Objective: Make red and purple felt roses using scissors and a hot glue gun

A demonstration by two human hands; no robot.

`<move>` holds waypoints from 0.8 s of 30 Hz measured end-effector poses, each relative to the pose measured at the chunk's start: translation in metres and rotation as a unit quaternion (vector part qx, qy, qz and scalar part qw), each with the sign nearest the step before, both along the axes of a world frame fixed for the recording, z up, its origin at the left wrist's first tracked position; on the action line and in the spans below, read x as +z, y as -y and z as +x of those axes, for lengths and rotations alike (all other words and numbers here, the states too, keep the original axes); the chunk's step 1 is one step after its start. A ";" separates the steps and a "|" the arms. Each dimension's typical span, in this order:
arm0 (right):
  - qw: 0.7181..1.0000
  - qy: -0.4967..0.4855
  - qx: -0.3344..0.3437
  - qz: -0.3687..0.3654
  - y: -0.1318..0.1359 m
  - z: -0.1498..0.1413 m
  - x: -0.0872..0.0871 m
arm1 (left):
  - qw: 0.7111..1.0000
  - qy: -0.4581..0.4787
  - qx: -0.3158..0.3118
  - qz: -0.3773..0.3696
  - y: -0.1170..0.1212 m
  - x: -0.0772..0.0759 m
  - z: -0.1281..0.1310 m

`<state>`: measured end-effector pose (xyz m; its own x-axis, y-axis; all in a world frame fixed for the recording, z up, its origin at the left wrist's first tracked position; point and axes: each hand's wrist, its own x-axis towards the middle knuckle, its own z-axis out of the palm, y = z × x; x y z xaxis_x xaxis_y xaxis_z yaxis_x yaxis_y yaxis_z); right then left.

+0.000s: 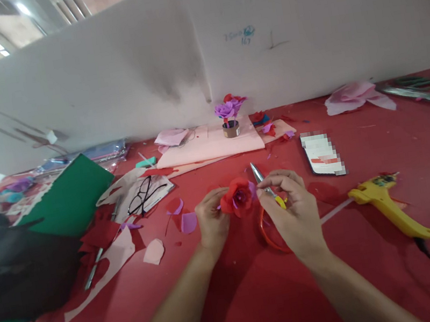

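My left hand (212, 218) is closed around the base of a red paper flower (239, 198) with a purple centre, its face turned toward me. On the flower's right side, a purple petal (253, 190) shows between the red petals and my right hand (291, 208). The fingertips of that hand are pinched together at the petal's edge. Beneath my right hand lies a pair of scissors (256, 172) with a red and yellow handle, its blades pointing away from me; the hand covers part of it.
A yellow glue gun (393, 203) lies at right, beyond a phone (322, 154). At the back, a small brown pot (231, 129) holds purple and red paper flowers on a pale foam sheet (209, 150). Eyeglasses (145, 196), paper scraps (154, 252) and a black bag (20, 268) are at left.
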<state>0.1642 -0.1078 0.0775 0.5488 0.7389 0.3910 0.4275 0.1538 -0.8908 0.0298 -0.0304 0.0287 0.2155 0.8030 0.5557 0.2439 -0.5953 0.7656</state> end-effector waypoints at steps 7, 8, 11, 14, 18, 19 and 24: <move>0.996 0.087 0.012 -0.004 -0.002 0.000 0.001 | 0.999 -0.007 -0.010 0.051 0.000 0.002 0.000; 0.995 0.096 0.010 -0.002 -0.002 0.000 0.001 | 0.998 -0.013 -0.009 0.059 0.001 0.003 0.000; 0.993 0.118 0.002 -0.003 -0.002 -0.001 -0.001 | 0.996 -0.031 -0.002 0.082 0.002 0.005 0.000; 0.993 0.122 0.001 -0.010 -0.002 0.000 -0.001 | 0.994 -0.033 0.004 0.105 0.002 0.007 0.001; 0.993 0.115 0.001 -0.019 -0.002 0.001 -0.001 | 0.994 -0.033 -0.002 0.107 0.002 0.009 0.001; 0.993 0.115 0.001 -0.021 -0.003 0.001 -0.001 | 0.994 -0.037 -0.005 0.105 0.003 0.009 0.001; 0.992 0.122 0.002 -0.015 -0.005 0.002 -0.002 | 0.994 -0.044 -0.005 0.102 0.003 0.006 0.000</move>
<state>0.1662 -0.1032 0.0755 0.4368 0.7548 0.4894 0.6309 0.1307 -0.7648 0.0295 -0.0329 0.0350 0.2769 0.6726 0.6862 0.2977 -0.7390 0.6043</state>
